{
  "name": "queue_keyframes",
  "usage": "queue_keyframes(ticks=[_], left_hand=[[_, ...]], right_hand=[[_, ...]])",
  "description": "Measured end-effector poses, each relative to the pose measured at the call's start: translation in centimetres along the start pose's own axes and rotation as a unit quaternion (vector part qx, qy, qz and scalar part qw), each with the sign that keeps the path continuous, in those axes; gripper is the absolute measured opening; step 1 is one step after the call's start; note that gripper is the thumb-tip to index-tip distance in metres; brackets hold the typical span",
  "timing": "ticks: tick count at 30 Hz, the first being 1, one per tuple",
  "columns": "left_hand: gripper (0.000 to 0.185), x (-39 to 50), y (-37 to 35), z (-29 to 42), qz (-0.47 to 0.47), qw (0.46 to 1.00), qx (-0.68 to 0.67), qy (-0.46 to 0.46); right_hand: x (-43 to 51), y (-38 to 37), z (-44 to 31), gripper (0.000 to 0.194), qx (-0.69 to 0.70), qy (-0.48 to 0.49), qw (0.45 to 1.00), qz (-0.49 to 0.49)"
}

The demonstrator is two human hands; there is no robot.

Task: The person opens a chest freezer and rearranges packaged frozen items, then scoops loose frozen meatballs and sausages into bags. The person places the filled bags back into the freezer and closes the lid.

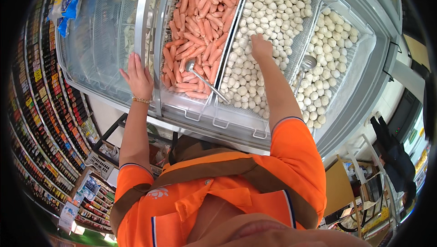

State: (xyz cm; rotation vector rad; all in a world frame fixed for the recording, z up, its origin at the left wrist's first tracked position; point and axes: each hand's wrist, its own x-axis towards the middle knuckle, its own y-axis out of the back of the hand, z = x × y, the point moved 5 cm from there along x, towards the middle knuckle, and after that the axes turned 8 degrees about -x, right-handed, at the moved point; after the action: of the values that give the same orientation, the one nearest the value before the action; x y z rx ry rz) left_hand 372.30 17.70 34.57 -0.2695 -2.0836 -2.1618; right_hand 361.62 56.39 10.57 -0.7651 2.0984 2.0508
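Observation:
My left hand (137,80) lies with its fingers spread on the sliding glass lid (99,45) of a chest freezer, beside the lid's metal frame (142,22). My right hand (262,47) reaches down among round white frozen balls (269,4) in the middle wire basket (300,45). Its fingers are bent towards the balls, and whatever they may hold is hidden. Left of that basket lie many pink frozen sausages (205,11), with a metal scoop (205,80) resting across them and the basket's edge. Larger pale balls (327,42) fill the basket to the right.
Another metal scoop (307,63) rests by the right-hand balls. A blue plastic package (70,1) sits on the lid at the far left. Shelves of packaged goods (47,110) line the left side. A person in dark clothing (392,158) is at the right, beyond a cart (372,178).

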Motion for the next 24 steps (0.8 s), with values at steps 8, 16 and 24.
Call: queue_keyframes(ticks=[8, 16, 24], left_hand=[[0.060, -1.2, 0.1, -0.3, 0.009, 0.999, -0.036, 0.011], [0.061, -1.0, -0.5, -0.8, 0.017, 0.999, -0.042, 0.001], [0.059, -1.0, -0.4, -0.5, 0.006, 0.997, -0.071, 0.019]], right_hand=[[-15.8, 13.3, 12.6, 0.055, 0.075, -0.259, 0.937, 0.223], [-29.1, 3.9, 6.7, 0.033, 0.204, -0.209, 0.956, 0.000], [-32.3, -3.1, -5.2, 0.033, 0.315, -0.151, 0.934, -0.078]])
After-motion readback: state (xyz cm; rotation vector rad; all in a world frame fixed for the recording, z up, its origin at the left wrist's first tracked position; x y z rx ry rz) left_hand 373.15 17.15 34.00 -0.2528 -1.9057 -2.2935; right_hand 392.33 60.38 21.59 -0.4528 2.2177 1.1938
